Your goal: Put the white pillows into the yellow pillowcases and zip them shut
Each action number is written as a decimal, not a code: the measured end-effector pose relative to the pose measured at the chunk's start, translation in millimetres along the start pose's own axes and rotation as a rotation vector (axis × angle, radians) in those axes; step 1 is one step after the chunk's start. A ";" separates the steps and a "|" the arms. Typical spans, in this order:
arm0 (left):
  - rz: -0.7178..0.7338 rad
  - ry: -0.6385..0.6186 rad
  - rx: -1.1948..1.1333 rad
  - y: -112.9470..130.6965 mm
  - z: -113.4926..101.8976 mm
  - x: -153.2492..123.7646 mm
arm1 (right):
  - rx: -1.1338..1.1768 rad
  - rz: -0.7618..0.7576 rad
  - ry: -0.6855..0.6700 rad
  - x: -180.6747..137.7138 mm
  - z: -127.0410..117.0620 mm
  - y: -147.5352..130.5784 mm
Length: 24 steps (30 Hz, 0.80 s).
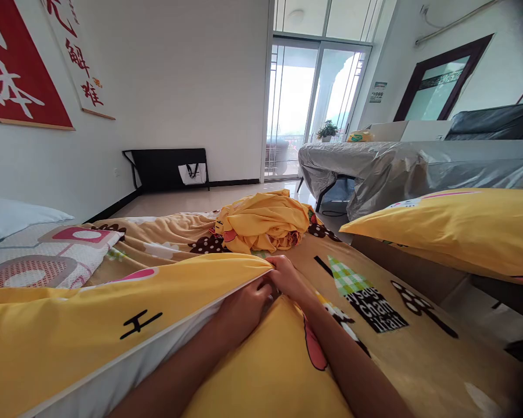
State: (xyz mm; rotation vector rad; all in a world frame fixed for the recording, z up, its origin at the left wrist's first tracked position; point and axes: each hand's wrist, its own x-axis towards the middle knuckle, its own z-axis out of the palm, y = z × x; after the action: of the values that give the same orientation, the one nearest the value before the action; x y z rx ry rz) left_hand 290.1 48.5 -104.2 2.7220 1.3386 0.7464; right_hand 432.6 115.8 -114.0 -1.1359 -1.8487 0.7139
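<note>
A yellow pillowcase point(82, 313) with printed patches lies in front of me, its long side gaping. White filling point(165, 348), apparently a pillow, shows between the two edges. My right hand point(287, 276) pinches the fabric at the far end of the opening. Just left of it and lower, my left hand point(246, 307) has its fingers curled at the same end, against the cloth. Part of its fingertips is hidden by the fabric and the right hand.
A patterned brown bedspread point(418, 348) lies beneath. Beyond my hands sits a crumpled yellow cloth point(261, 220). Another yellow pillow point(453, 232) rests at right on a cardboard box point(414, 270). At left lies a white-and-pink pillow point(70, 255). A plastic-covered table point(418, 159) stands behind.
</note>
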 end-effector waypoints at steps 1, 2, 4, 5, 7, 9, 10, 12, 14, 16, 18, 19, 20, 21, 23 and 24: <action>0.000 0.001 0.044 1.5 0.1 -1.4 | 0.031 -0.023 -0.009 -0.7 -0.9 -2.0; -0.008 -0.005 0.091 3.0 -0.1 -2.7 | 0.061 -0.047 -0.006 -1.5 -1.9 -4.3; -0.030 -0.032 0.163 5.5 -1.6 -4.6 | 0.096 -0.083 0.028 -3.0 -4.1 -8.9; -0.041 -0.041 0.175 6.2 -2.6 -5.0 | 0.094 -0.092 0.052 -3.8 -5.1 -10.7; -0.063 -0.044 0.156 6.2 -4.8 -4.4 | 0.067 -0.098 0.091 -5.1 -6.1 -13.1; -0.083 -0.043 0.121 4.6 -5.9 -2.6 | 0.044 -0.100 0.110 -6.1 -5.6 -13.5; -0.092 -0.048 0.109 3.5 -5.9 -1.4 | 0.046 -0.102 0.108 -6.3 -4.8 -13.1; -0.100 -0.069 0.105 1.1 -4.7 0.5 | 0.086 -0.109 0.085 -6.1 -2.7 -11.4; -0.100 -0.094 0.119 -0.7 -2.8 1.6 | 0.153 -0.118 0.059 -4.9 -0.7 -9.0; -0.094 -0.095 0.149 -1.8 -1.8 1.9 | 0.210 -0.125 0.041 -3.3 0.3 -6.9; -0.098 -0.068 0.177 -2.3 -2.5 1.8 | 0.223 -0.126 0.026 -2.1 0.5 -5.9; -0.106 -0.059 0.185 -2.7 -3.3 1.8 | 0.204 -0.122 0.030 -1.9 0.6 -6.0; -0.116 -0.061 0.188 -3.3 -4.1 1.8 | 0.164 -0.112 0.049 -2.0 0.8 -6.5; -0.121 -0.076 0.182 -4.2 -4.8 1.8 | 0.103 -0.096 0.081 -2.4 1.3 -7.4; -0.106 -0.137 0.149 -6.9 -5.2 2.2 | -0.044 -0.066 0.165 -3.7 3.0 -9.4; -0.086 -0.168 0.125 -8.5 -4.7 2.5 | -0.107 -0.052 0.206 -4.4 4.0 -10.3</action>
State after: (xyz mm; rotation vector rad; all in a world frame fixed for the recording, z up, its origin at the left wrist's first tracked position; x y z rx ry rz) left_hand 283.1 54.9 -100.8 2.7257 1.4990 0.4314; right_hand 425.8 107.3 -109.3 -1.1787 -1.7512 0.4542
